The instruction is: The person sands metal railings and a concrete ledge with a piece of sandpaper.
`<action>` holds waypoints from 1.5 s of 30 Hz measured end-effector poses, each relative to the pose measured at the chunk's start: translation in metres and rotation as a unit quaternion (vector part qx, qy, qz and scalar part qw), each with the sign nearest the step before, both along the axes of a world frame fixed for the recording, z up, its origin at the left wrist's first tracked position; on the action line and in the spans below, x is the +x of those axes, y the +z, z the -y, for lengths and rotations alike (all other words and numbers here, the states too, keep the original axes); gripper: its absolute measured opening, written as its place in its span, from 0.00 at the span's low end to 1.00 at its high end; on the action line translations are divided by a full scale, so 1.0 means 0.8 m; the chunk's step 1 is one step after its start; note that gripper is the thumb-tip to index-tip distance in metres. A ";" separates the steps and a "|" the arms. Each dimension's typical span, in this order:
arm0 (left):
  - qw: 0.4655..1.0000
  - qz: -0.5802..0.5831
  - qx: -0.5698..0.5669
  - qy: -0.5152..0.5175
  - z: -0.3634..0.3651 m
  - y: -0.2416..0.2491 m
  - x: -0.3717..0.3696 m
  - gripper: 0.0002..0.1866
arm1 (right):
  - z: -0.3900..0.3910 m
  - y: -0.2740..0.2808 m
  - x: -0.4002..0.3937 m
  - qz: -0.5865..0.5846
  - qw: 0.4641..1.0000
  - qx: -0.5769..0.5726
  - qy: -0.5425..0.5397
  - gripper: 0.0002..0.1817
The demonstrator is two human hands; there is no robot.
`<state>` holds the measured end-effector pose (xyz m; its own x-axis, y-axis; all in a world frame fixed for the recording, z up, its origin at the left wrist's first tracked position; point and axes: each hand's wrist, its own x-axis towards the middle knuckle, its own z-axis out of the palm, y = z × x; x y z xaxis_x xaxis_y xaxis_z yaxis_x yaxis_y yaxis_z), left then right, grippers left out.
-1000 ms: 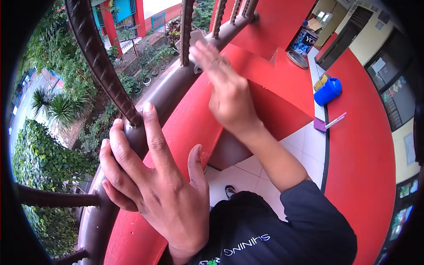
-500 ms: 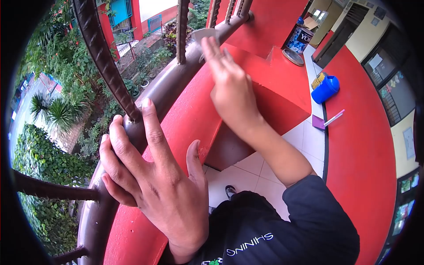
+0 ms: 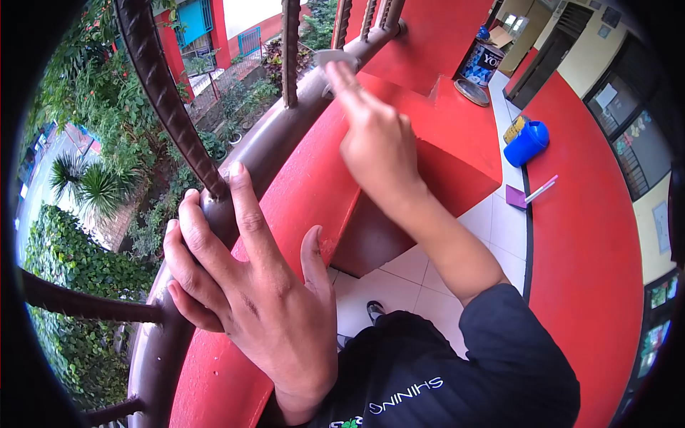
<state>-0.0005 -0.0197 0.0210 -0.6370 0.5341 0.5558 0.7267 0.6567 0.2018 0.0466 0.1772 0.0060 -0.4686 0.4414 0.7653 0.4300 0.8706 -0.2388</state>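
Observation:
My left hand, its fingers spread, rests on the brown metal rail beside the foot of a twisted dark bar. Farther along the same rail, my right hand presses a flat grey piece against the rail's top with its fingers. What kind of piece it is I cannot make out, since the fingers cover part of it. Just below the rail runs a red painted ledge.
Vertical bars stand along the rail, with plants beyond. To the right are a paint can, a round lid, a blue container, and a purple dustpan-like piece. White floor tiles lie below.
My right hand has shifted very slightly on the rail, its fingers a little blurred, still on the grey piece. My left hand keeps its place.

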 end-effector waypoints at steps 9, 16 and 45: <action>1.000 0.002 0.007 -0.009 0.002 -0.002 0.001 0.48 | 0.010 0.005 0.007 0.049 0.995 0.002 -0.092 0.38; 1.000 0.003 0.017 -0.022 0.002 -0.001 -0.002 0.47 | 0.006 0.042 -0.001 0.083 0.995 0.050 -0.030 0.30; 0.999 0.025 0.026 -0.037 0.006 0.007 0.002 0.47 | 0.005 0.062 0.023 0.144 0.989 -0.036 0.021 0.36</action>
